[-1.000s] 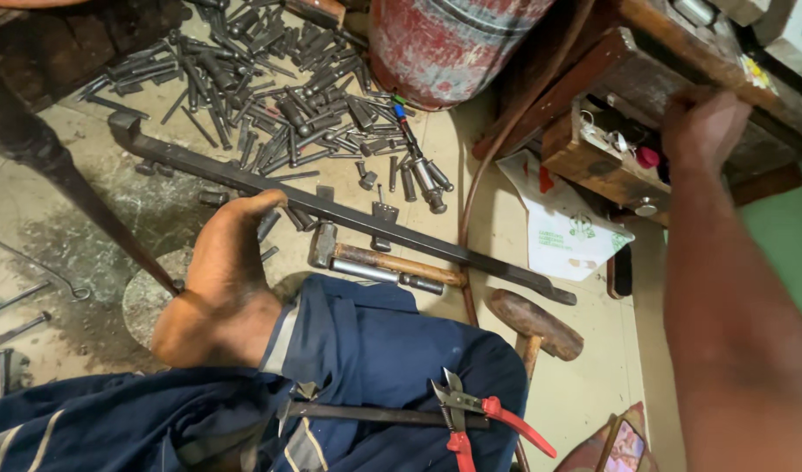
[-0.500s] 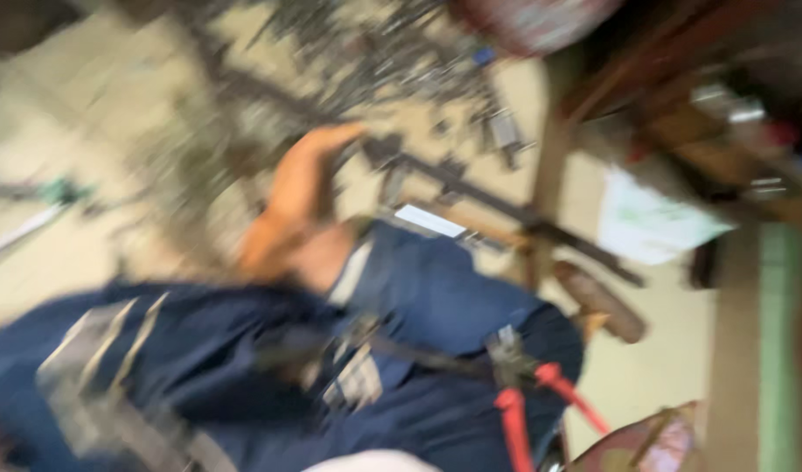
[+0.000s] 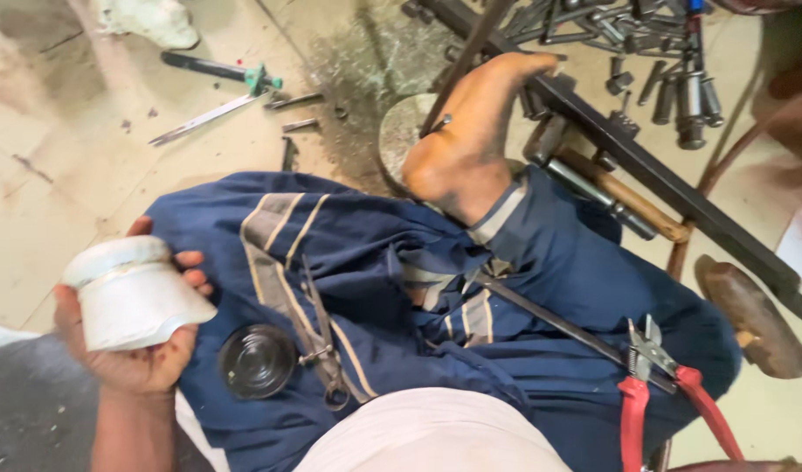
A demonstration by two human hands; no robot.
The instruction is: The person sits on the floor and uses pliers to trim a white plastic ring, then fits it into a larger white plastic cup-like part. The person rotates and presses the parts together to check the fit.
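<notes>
Left hand (image 3: 134,336) at eight o'clock, grip closed round a white jar (image 3: 130,295), tilted on its side with thumb and fingers cupping it above the blue trousers (image 3: 375,288). Right hand out of view, grip impossible to tell. Dark round lid (image 3: 257,360) lying on the lap just beside the jar, next to metal calipers (image 3: 318,341). Red pliers (image 3: 659,398) at four o'clock, resting on the thigh, within reach.

The right hand lay outside the picture. The red-handled pliers (image 3: 659,385) ran off the bottom edge, handles cut short. The left hand (image 3: 134,350) hid the far side of the white container (image 3: 130,293). The long black bar (image 3: 672,188) left both edges.
</notes>
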